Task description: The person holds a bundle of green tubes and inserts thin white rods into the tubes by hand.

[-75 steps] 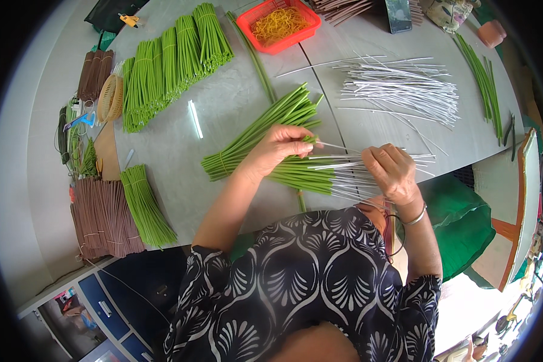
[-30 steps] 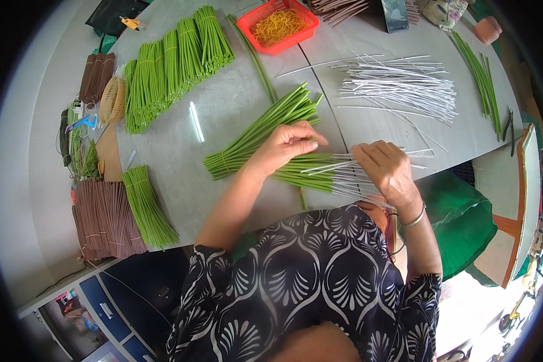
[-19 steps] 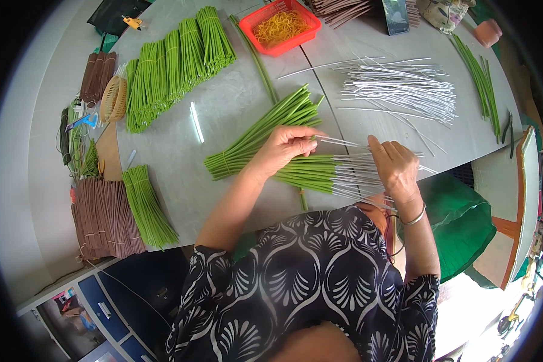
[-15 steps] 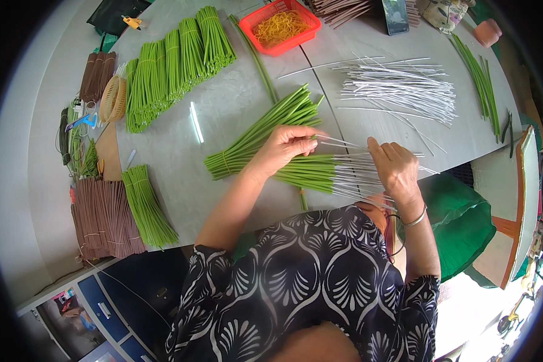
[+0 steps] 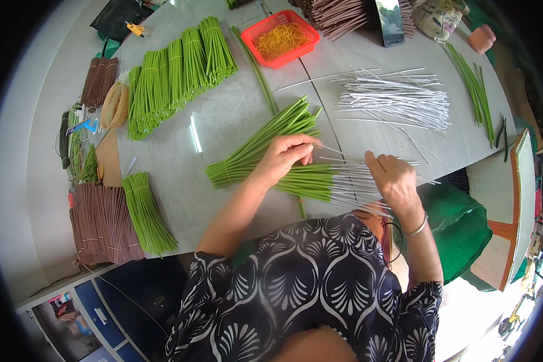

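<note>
A loose bundle of thin green stems lies in front of me, tied near its left end and fanned into two parts. White wires stick out from the right ends of the nearer part. Over this bundle my left hand is closed in a pinch at a green stem's end, which its fingers mostly hide. My right hand is closed on a thin white wire that runs left to the left fingertips. Beyond my right hand lies a pile of loose white wires.
Tied green bundles stand at the far left, and another green bundle lies nearer. Brown bundles sit at the left edge. A red basket holds yellow rubber bands. Pliers and loose green stems lie at the right.
The view has shifted slightly, so the table things sit a little lower. Both hands keep their pinches, with the wire still between them.
</note>
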Demonstrator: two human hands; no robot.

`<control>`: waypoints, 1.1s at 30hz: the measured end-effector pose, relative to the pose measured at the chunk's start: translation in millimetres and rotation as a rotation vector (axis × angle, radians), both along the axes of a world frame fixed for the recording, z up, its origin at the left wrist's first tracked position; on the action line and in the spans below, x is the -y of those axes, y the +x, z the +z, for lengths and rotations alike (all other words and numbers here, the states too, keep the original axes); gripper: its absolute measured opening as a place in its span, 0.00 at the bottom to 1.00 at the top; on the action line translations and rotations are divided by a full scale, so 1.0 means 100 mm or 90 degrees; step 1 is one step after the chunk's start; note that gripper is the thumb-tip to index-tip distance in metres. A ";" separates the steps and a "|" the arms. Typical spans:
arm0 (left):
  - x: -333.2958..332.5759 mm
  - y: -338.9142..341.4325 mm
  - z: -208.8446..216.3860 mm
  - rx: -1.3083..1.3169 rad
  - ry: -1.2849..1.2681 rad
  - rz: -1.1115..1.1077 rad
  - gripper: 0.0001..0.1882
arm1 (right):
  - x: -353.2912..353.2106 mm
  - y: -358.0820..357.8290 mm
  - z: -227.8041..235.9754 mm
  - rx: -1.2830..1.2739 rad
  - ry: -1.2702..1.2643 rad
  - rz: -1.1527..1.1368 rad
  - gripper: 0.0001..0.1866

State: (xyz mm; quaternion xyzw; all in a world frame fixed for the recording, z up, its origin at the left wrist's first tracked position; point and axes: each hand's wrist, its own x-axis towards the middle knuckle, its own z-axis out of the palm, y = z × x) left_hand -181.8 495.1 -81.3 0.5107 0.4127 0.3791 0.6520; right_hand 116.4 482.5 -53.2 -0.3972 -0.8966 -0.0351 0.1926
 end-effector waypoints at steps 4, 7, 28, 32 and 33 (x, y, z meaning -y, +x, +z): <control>0.03 0.02 0.02 0.012 0.004 0.010 0.11 | 0.06 -0.02 -0.02 -0.013 -0.054 -0.023 0.18; 0.01 0.05 0.00 -0.036 0.016 0.005 0.10 | 0.03 0.01 0.01 0.000 -0.059 -0.028 0.17; -0.09 0.30 -0.02 -0.531 0.444 0.126 0.11 | -0.19 -0.01 -0.33 -0.151 0.015 -0.016 0.13; -0.09 0.43 0.08 -0.804 0.491 0.114 0.19 | -0.19 0.00 -0.36 -0.137 -0.019 -0.080 0.10; -0.10 0.46 0.13 -0.845 0.477 0.092 0.18 | -0.19 0.00 -0.36 -0.137 -0.019 -0.081 0.10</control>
